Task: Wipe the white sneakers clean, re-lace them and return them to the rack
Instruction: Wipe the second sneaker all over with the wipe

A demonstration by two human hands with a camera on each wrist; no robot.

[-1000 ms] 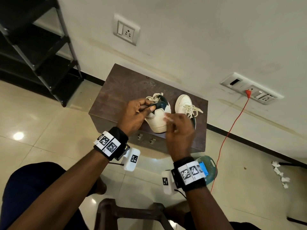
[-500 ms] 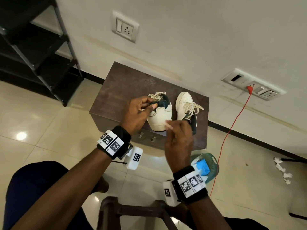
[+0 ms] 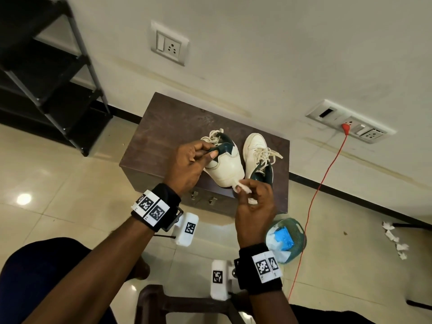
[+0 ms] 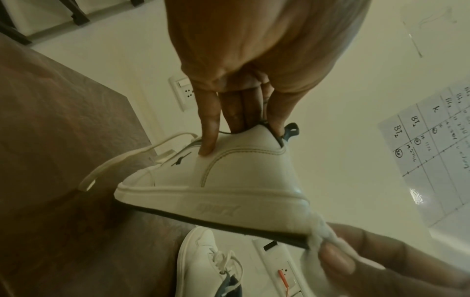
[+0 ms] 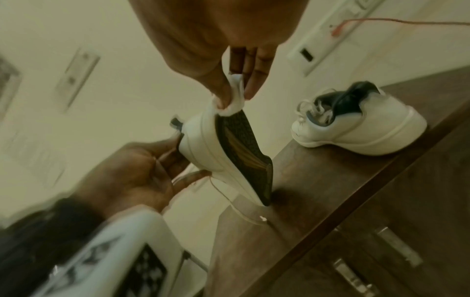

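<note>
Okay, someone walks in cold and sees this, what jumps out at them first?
Centre stage, the left hand holds a white sneaker tipped up by its dark heel collar over the brown cabinet, while the right hand pinches a white wipe against the heel's edge. The second sneaker stands beside it, laces loose. A red cable runs down the wall at right.

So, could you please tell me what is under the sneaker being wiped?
Only the toe of the held sneaker touches the brown cabinet; the patterned sole is raised and bare. The wipe covers the heel edge.
</note>
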